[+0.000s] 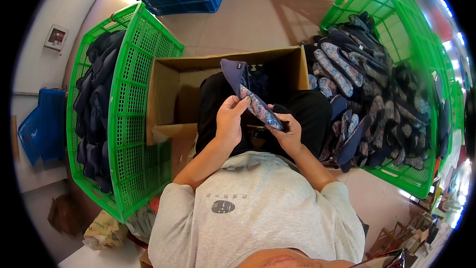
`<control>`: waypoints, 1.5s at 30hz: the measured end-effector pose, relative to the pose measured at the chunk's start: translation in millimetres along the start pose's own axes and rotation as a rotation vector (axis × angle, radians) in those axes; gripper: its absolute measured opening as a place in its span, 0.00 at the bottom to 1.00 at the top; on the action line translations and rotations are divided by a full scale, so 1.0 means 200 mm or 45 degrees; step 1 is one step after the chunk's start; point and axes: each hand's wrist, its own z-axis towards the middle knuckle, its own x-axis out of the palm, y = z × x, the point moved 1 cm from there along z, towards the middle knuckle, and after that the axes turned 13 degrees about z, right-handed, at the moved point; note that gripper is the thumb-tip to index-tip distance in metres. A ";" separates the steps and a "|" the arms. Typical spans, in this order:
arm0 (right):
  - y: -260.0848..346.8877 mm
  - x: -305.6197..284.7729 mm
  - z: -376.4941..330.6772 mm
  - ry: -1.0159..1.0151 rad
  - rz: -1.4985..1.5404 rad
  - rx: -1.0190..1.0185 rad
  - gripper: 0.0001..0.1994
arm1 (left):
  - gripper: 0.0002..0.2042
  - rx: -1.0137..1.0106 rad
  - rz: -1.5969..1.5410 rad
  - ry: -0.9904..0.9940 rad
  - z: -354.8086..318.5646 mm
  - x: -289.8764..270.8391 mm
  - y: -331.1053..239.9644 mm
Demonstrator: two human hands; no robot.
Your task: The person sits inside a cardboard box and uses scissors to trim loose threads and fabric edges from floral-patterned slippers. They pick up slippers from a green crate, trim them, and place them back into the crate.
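While fingers (285,118) of 2 hands (229,120) hold it, the slipper (257,105) shows navy and pink-blue floral fabric.

We hold a floral slipper (258,107), our left hand (230,120) midway along it, our right hand (288,134) at its lower end. A carton (161,89) stands between two loaded green crates (148,49).
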 end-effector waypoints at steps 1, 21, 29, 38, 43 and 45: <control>0.00 0.01 -0.01 -0.039 0.075 0.055 0.23 | 0.05 -0.006 -0.021 -0.012 0.00 0.02 -0.01; 0.22 0.07 0.05 -0.016 -0.233 0.407 0.17 | 0.09 -0.338 0.078 0.009 -0.11 -0.02 0.16; 0.16 0.27 0.09 0.340 -0.426 0.386 0.16 | 0.10 -0.462 0.032 -0.109 -0.23 -0.23 -0.02; 0.09 0.38 0.20 0.377 -0.486 0.502 0.13 | 0.05 0.129 0.888 -0.277 -0.15 -0.34 0.01; 0.06 0.38 0.27 0.407 -0.530 0.470 0.12 | 0.05 0.606 1.497 -0.321 -0.20 -0.29 -0.11; 0.04 0.39 0.30 0.435 -0.589 0.440 0.12 | 0.05 0.737 1.661 -0.336 -0.20 -0.26 -0.13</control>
